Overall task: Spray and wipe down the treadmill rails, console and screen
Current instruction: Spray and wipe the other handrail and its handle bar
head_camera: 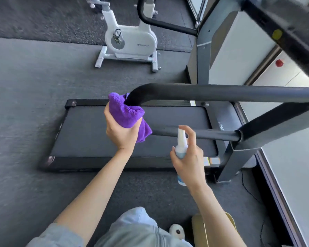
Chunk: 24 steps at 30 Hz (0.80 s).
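Over the treadmill's running belt [114,132], the left hand [120,130] has its grip wrapped round a bunched purple microfibre cloth [128,114], pressing it against the curved end of the black handrail [203,92] where the rail bends back on itself. Part of the cloth hangs down past the heel of the hand, onto the lower run of the rail [200,133]. The right hand [189,161] holds a small white spray bottle [181,147] upright just this side of that lower rail, fingers curled round the body and the forefinger arched over the nozzle (whether it is pressing down, I cannot tell). The two hands sit near each other but apart. To the right of the belt the grey upright [243,157] rises to a blurred console arm [284,31] at the top corner. Beyond the belt, on the dark floor [25,86], stands a white exercise bike [130,41]. Close to the person's feet, on this side of the belt, are a white paper roll [177,230] and a pale wooden stool [202,227].
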Tool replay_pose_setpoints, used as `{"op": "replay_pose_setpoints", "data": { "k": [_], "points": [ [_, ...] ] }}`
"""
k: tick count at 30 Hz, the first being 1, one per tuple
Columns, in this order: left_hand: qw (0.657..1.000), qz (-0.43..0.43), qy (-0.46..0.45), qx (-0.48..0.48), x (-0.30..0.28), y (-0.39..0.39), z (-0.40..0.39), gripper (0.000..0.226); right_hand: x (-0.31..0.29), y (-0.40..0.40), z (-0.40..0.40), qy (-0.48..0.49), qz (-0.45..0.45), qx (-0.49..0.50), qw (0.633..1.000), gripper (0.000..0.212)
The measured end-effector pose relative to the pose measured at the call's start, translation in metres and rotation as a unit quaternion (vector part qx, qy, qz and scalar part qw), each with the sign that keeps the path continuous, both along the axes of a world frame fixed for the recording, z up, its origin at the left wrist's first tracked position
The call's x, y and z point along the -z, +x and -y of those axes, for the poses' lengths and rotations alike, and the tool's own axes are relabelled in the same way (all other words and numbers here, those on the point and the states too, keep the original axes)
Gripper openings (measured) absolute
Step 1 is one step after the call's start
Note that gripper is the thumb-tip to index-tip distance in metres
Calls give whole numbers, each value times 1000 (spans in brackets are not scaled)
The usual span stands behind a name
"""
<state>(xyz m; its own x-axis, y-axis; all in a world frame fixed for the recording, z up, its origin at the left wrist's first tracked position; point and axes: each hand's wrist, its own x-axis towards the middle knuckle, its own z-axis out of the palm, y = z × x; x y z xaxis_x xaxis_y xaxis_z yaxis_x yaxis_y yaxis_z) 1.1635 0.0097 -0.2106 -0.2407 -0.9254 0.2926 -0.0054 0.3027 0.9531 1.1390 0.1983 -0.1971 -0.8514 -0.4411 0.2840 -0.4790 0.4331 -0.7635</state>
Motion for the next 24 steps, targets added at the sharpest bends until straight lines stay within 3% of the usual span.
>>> {"op": "replay_pose_setpoints", "data": {
  "k": [2, 6, 11, 15, 20, 24],
  "points": [
    [998, 58, 16, -36, -4, 4, -7, 80, -2, -11, -12, 25, 13, -38, 999, 62],
    [982, 180, -40, -34, -13, 27, -3, 75, -11, -37, -36, 26, -10, -60, 998, 62],
    [988, 120, 59, -82, -7, 65, -42, 72, -13, -56, -48, 82, -10, -104, 991, 56],
    [985, 125, 90, -73, 7, 86, -62, 68, -7, -57, -35, 92, -8, -114, 989, 54],
    [984, 133, 102, -59, 10, 97, -61, 69, 3, -60, -23, 65, 64, -65, 994, 52],
    [987, 133, 92, -23, 6, 93, -55, 70, 8, -58, -29, 41, 59, -13, 997, 51]
  ]
}}
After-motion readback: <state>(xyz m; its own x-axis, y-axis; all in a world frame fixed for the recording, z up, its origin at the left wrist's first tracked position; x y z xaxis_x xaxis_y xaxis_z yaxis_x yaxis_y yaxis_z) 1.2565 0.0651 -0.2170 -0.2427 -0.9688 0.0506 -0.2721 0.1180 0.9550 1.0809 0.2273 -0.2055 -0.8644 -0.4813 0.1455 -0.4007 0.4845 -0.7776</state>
